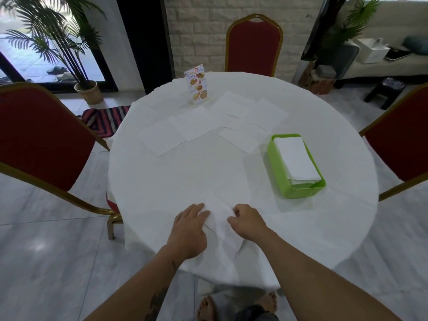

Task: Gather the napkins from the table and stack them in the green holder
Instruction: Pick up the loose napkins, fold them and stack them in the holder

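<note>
A white napkin (221,222) lies creased near the table's front edge between my two hands. My left hand (188,230) rests flat on its left side with fingers stretched out. My right hand (246,222) has its fingers curled and pinches the napkin's right side. The green holder (275,167) sits to the right with a stack of folded white napkins (297,161) inside. Several more unfolded napkins (199,126) are spread flat and overlapping across the far half of the round table (162,181).
A printed menu stand (196,85) stands upright at the far side, behind the spread napkins. Red chairs with gold frames stand at the left (41,135), far (254,45) and right (400,140). My bare feet show below the table's front edge.
</note>
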### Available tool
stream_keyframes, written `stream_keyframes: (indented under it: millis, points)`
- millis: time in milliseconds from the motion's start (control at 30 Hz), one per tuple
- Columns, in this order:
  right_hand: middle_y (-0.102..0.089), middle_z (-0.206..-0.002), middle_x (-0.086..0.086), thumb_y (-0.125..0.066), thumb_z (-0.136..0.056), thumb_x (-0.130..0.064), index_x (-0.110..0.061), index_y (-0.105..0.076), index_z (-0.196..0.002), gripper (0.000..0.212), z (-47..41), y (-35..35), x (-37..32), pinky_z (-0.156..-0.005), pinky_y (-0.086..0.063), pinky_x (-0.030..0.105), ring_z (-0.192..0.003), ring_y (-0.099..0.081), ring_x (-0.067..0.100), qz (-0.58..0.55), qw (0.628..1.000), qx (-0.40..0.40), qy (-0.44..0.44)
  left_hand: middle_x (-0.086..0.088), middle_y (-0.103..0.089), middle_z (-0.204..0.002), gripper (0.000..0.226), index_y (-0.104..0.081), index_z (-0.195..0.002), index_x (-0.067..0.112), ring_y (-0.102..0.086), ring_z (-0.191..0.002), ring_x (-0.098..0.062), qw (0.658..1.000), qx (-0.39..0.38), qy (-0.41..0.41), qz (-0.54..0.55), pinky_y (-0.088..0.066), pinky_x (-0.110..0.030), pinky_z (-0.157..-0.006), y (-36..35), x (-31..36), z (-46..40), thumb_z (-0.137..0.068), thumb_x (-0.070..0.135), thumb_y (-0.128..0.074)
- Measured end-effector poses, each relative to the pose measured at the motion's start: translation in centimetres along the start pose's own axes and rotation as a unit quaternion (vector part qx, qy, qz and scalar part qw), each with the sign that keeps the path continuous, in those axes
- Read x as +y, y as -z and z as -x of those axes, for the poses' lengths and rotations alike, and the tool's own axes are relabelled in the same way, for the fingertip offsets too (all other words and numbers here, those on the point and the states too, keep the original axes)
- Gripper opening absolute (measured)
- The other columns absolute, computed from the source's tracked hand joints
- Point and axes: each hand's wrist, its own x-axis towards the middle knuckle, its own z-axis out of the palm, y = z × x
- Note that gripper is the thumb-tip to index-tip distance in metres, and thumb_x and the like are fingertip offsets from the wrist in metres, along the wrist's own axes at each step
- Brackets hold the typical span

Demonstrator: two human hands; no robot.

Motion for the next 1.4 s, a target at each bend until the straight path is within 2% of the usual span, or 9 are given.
stream_keyframes:
  millis: [67,300,433,667,833,967,1133,1267,1400]
  points:
    - [-0.064,-0.082,0.002,-0.055,-0.081,-0.028,-0.017,-0.055,-0.076,0.012,-0.1,-0.1,-0.3,-0.068,-0.047,0.033,-0.079,-0.061,0.026,-0.037,0.999,0.009,-0.004,0.007,-0.020,-0.159,0.059,-0.033,-0.145,0.029,-0.012,-0.147,-0.016,1.000,0.007,0.002,0.005,-0.009,-0.034,-0.119,0.0,0.0,0.0,-0.087,0.019,-0.041]
    - [-0.069,-0.077,-0.001,-0.054,-0.088,-0.021,-0.015,-0.067,-0.079,0.017,0.1,0.8,-0.1,-0.070,-0.051,0.032,-0.077,-0.065,0.021,-0.050,0.997,0.056,0.014,0.002,-0.027,-0.156,0.058,-0.041,-0.141,0.025,-0.023,-0.144,-0.019,0.994,0.022,0.065,0.090,-0.020,-0.039,-0.118,0.5,1.6,-0.8,-0.084,0.017,-0.044]
    - [-0.068,-0.073,-0.006,-0.053,-0.084,-0.014,-0.019,-0.070,-0.080,0.018,0.2,3.4,0.1,-0.060,-0.046,0.026,-0.073,-0.064,0.015,-0.074,0.992,0.094,0.046,0.002,-0.032,-0.151,0.056,-0.047,-0.135,0.022,-0.037,-0.134,-0.022,0.976,0.047,0.102,0.185,-0.034,-0.042,-0.112,1.4,4.4,-2.5,-0.080,0.016,-0.047]
    - [-0.068,-0.073,-0.005,-0.056,-0.087,-0.012,-0.016,-0.069,-0.080,0.015,-0.9,12.4,0.8,-0.067,-0.047,0.029,-0.072,-0.061,0.016,-0.097,0.966,0.216,0.103,0.000,-0.040,-0.143,0.050,-0.053,-0.129,0.020,-0.044,-0.128,-0.016,0.960,0.108,0.058,0.250,-0.037,-0.026,-0.104,3.8,11.2,-7.2,-0.080,0.010,-0.053]
    - [-0.070,-0.077,0.000,-0.055,-0.082,-0.004,-0.013,-0.070,-0.080,0.018,-2.2,18.9,3.0,-0.053,-0.041,0.018,-0.071,-0.060,0.017,-0.196,0.938,0.282,0.051,0.002,-0.035,-0.146,0.052,-0.049,-0.135,0.021,-0.046,-0.125,-0.016,0.965,0.109,0.023,0.239,-0.037,-0.026,-0.101,4.9,16.3,-10.5,-0.083,0.012,-0.052]
    - [-0.070,-0.083,0.002,-0.050,-0.078,-0.001,-0.013,-0.072,-0.086,0.026,-3.7,21.4,6.2,-0.054,-0.041,0.020,-0.079,-0.061,0.021,-0.220,0.942,0.253,-0.004,0.001,-0.032,-0.150,0.055,-0.042,-0.140,0.022,-0.038,-0.134,-0.016,0.978,0.078,0.006,0.191,-0.032,-0.035,-0.112,4.3,19.0,-12.6,-0.086,0.018,-0.049]
    - [-0.071,-0.089,0.005,-0.049,-0.073,-0.004,-0.012,-0.072,-0.091,0.030,-5.2,22.2,9.0,-0.075,-0.057,0.037,-0.085,-0.065,0.026,-0.198,0.961,0.192,-0.032,0.001,-0.029,-0.152,0.056,-0.037,-0.144,0.021,-0.037,-0.135,-0.019,0.988,0.032,0.011,0.154,-0.032,-0.036,-0.112,2.8,21.6,-13.9,-0.089,0.021,-0.048]
    - [-0.071,-0.095,0.007,-0.051,-0.074,-0.004,-0.012,-0.071,-0.099,0.033,-5.9,22.6,9.3,-0.075,-0.055,0.033,-0.089,-0.066,0.027,-0.184,0.968,0.169,-0.008,-0.002,-0.029,-0.152,0.056,-0.036,-0.144,0.021,-0.036,-0.135,-0.021,0.991,0.021,0.014,0.134,-0.033,-0.041,-0.112,1.8,23.0,-14.3,-0.089,0.026,-0.048]
    - [-0.067,-0.114,0.009,-0.054,-0.079,-0.007,-0.012,-0.061,-0.123,0.046,-6.6,22.6,9.2,-0.078,-0.047,0.028,-0.102,-0.063,0.028,-0.151,0.979,0.138,0.017,-0.002,-0.029,-0.151,0.054,-0.036,-0.143,0.021,-0.036,-0.135,-0.021,0.991,0.031,0.024,0.126,-0.034,-0.043,-0.112,1.8,23.7,-14.6,-0.090,0.026,-0.048]
